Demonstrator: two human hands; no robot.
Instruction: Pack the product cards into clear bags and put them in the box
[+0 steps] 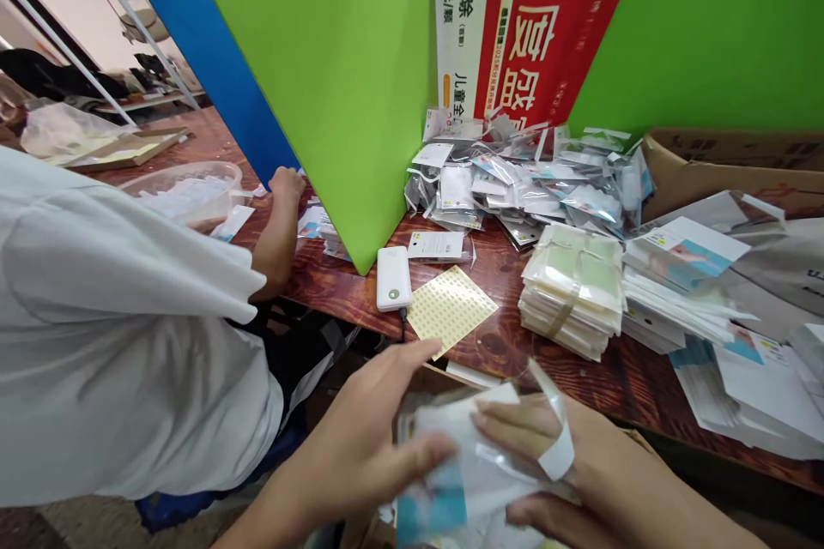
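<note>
Two green panels (309,60) wall the far side, 11 to 2 o'clock from view center, blue edge at 11. Co-worker in a white shirt (109,326) fills 8 to 9, one hand on the counter beside the panel foot.

Counter (341,296): glossy red-brown wood grain, busy 2 to 4. Red-and-white poster (534,17) at 1. Heap of bagged cards (515,180) at 2, against the panel. Open cardboard box (740,180) just above 3. Loose card stacks (766,395) between 3 and 4, tied stack (572,292) just left of them. Clear tub (235,180) past 9. Yellow dot-sticker sheet (454,309) at 5, near center; white device (392,279) with a cable at 7, just beside it.

Hands, both low in view. Left hand (379,420) past 6: spread wide, fingers toward 1, thumb over the packet; contact unclear, motion blur. Right hand (554,463) at 5: closed, fingers above, thumb below, pinching the packet.

Clear packet (476,480), white-and-blue card inside, between the hands at 5, in front of the counter edge.
</note>
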